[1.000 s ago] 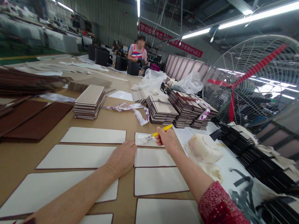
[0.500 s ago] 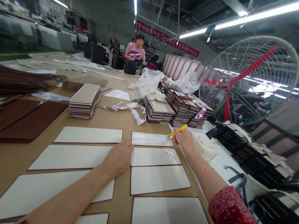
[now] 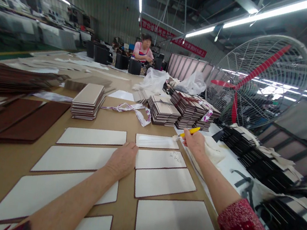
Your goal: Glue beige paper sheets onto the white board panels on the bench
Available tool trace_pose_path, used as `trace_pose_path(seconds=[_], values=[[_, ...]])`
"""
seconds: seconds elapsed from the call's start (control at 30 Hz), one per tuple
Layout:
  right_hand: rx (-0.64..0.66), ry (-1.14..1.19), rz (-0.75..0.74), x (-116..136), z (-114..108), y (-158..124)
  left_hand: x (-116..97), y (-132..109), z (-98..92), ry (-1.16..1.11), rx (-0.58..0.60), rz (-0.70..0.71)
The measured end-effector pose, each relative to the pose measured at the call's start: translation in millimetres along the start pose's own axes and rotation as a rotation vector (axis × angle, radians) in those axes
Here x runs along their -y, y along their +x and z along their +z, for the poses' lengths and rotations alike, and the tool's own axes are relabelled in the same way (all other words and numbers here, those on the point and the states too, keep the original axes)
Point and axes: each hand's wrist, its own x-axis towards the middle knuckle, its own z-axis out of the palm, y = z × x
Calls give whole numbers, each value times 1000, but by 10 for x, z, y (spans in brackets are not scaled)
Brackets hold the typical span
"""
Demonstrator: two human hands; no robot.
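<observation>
Clasping yellow-handled brush [image 3: 194, 130] in right hand [image 3: 195, 142], just sweeping to right end of far-right white panel [image 3: 153, 142], seemingly completing a coat; resting left hand [image 3: 123, 159] without clearly showing its grip.

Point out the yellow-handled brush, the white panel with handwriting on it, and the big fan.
Yellow-handled brush [image 3: 194, 130]: head view, on the handle.
White panel with handwriting [image 3: 157, 160]: head view, on the middle of its white face.
Big fan [image 3: 260, 70]: head view, on its upper red blade.
</observation>
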Motion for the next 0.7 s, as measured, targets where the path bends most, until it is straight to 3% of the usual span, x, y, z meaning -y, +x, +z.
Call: trace_pose_path(seconds=[0.2,0.3,0.4,0.53,0.7], values=[[200,359,75,124,150,-417,-75,90,-354,55,-19,-37],[305,471,108,158,222,-593,-112,73,-499,60,112,44],[367,531,130,154,288,-693,-174,-101,-591,38,260,141],[409,557,149,125,384,-751,-283,-437,-626,20,341,198],[435,550,164,139,473,-795,-323,-661,-516,10,334,139]])
